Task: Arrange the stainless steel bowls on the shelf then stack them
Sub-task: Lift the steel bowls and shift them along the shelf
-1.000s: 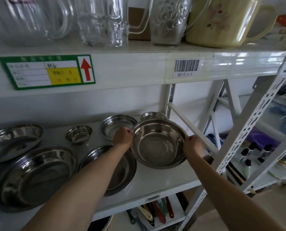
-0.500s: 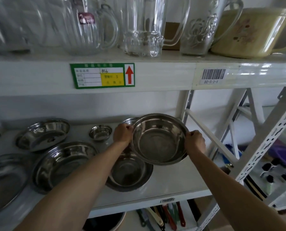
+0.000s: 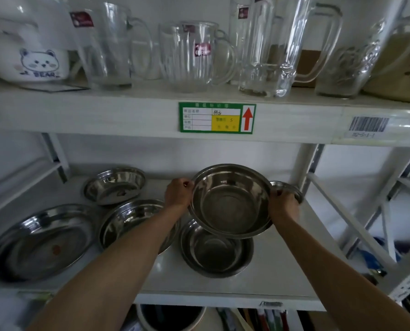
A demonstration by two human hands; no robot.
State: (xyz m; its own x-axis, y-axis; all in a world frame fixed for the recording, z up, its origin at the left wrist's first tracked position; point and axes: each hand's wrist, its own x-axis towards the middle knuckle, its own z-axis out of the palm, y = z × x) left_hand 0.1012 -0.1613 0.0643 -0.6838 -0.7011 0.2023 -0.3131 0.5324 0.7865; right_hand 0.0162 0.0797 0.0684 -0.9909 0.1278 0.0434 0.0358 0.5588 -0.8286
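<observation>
Both hands clamped on bowl; mug reads "BEAR", label likely "5".

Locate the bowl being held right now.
Head view, centre: held bowl tilted between left hand and right hand, above the bowl on the shelf.

At three o'clock of the held bowl, the right hand hides most of a small bowl; label print too blurred to read

Tilted steel bowl, above another bowl
</observation>
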